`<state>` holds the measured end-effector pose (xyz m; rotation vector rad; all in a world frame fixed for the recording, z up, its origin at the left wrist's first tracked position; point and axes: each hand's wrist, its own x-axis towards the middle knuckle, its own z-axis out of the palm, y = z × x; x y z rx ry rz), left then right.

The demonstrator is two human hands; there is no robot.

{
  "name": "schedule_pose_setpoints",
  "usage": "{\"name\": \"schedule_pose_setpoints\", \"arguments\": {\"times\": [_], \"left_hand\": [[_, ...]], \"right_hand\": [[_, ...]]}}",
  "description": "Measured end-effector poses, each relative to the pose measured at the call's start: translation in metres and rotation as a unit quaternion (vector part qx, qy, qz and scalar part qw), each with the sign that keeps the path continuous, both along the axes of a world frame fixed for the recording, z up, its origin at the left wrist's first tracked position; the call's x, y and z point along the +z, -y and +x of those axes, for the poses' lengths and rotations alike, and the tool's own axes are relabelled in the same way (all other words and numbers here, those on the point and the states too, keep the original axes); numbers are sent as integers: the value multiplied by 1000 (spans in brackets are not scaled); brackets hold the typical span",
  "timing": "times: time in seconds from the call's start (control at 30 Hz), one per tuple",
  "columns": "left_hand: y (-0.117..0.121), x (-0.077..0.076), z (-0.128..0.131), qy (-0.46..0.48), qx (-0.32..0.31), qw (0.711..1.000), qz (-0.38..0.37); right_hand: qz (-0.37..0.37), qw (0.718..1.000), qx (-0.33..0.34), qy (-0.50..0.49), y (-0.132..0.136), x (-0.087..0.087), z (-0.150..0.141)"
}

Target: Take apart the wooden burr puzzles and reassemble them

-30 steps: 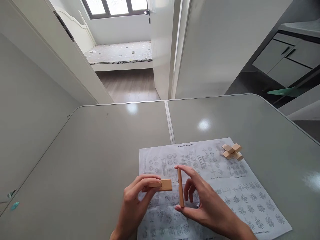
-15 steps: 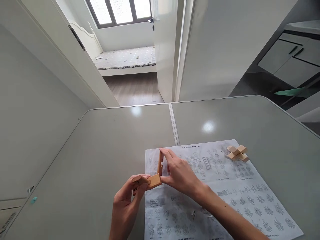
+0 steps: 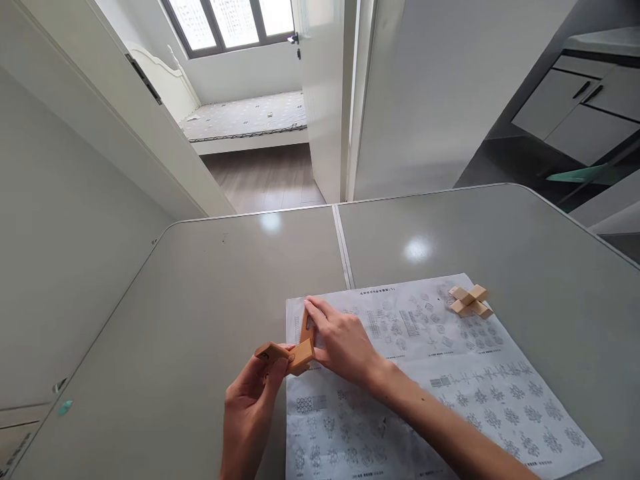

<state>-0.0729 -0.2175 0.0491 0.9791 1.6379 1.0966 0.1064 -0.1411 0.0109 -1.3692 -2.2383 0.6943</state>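
Observation:
My left hand is closed around joined wooden puzzle pieces, thumb on top, with one block end pointing right. Between the thumb and fingers of my right hand, another wooden puzzle piece is pinched, standing steeply with a notch in its side. Its lower end meets the end of the pieces in my left hand; whether they interlock is hidden by my fingers. Beneath both hands lies a large paper sheet printed with small puzzle diagrams.
A cross-shaped set of wooden blocks rests at the sheet's far right edge. The grey table has a seam across it. Beyond stand an open door and a bed.
The upright piece has shifted slightly left and nearer to the pieces in my left hand, which have turned a little. The whole view has also shifted slightly.

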Motion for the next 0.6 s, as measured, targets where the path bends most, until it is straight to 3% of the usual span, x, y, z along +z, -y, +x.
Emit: {"name": "schedule_pose_setpoints", "arguments": {"times": [0.13,0.23,0.4,0.6], "left_hand": [[-2,-2,3,14,15,1000,-15],[-5,-5,8,49,69,996,-22],[-11,-3,27,258,165,951,-33],[-7,9,49,351,119,926,-68]], "right_hand": [[7,1000,3,-28,4,5,5],[20,995,-9,-98,15,16,12],[71,978,34,-191,35,30,15],[131,965,33,-224,45,29,-3]]}}
